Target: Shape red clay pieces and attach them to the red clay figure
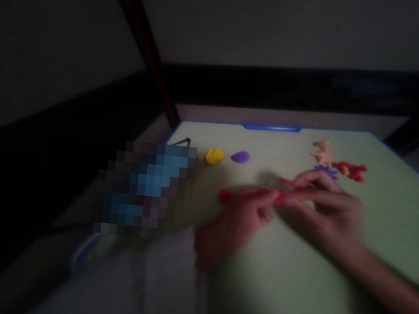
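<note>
My left hand [242, 223], in a pale sleeve [175, 273], reaches in from the lower left with its fingertips pinched together. Opposite it, my right hand [332, 215] is closed, thumb and finger pressed on the same small piece of red modelling clay [279, 198]. The fingertips of both hands meet at this piece and partly cover it. A thin red strip [286, 182] shows by the fingers of my right hand; whether it joins the clay I cannot tell. Just left of my left hand, a red clay lump [225, 195] lies on the table [270, 293].
Farther back lie a yellow clay lump [214, 156] and a purple one [241, 157]. Beyond my right hand are a peach clay figure [322, 154], purple clay pieces [326, 171] and a red clay shape [357, 171]. A pixelated bluish object [158, 176] stands at the left edge.
</note>
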{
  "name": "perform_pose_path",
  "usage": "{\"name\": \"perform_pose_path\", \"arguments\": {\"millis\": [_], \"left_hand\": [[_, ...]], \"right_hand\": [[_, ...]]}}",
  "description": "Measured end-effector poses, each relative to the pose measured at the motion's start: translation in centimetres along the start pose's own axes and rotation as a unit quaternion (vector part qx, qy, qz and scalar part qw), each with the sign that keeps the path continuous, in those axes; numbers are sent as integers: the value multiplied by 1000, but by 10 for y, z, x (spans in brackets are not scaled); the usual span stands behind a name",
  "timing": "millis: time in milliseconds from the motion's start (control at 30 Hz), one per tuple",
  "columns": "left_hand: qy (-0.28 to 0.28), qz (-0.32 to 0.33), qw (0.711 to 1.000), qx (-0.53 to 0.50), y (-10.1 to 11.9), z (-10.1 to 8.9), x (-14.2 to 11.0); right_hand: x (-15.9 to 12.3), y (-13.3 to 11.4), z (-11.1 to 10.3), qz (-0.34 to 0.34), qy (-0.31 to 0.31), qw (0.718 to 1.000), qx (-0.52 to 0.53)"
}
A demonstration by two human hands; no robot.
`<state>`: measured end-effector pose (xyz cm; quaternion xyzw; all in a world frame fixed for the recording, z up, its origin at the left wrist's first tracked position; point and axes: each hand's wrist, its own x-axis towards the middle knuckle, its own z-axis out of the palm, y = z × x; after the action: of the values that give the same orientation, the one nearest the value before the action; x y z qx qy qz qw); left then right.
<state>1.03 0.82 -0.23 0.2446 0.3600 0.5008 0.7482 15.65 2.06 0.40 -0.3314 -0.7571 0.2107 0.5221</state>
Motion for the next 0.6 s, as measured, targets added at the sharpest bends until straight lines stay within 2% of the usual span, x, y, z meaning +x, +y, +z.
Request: {"name": "perform_pose_path", "arguments": {"millis": [200,400,600], "left_hand": [[-24,-5,1000,-18,-2,-4,3],[-38,16,999,-5,-3,-7,1],[-50,3,998,-26,-2,-5,0]], "right_hand": [[0,1,1,10,6,1000,9],[-1,5,2,9,59,998,14],[0,3,1,27,32,999,16]]}}
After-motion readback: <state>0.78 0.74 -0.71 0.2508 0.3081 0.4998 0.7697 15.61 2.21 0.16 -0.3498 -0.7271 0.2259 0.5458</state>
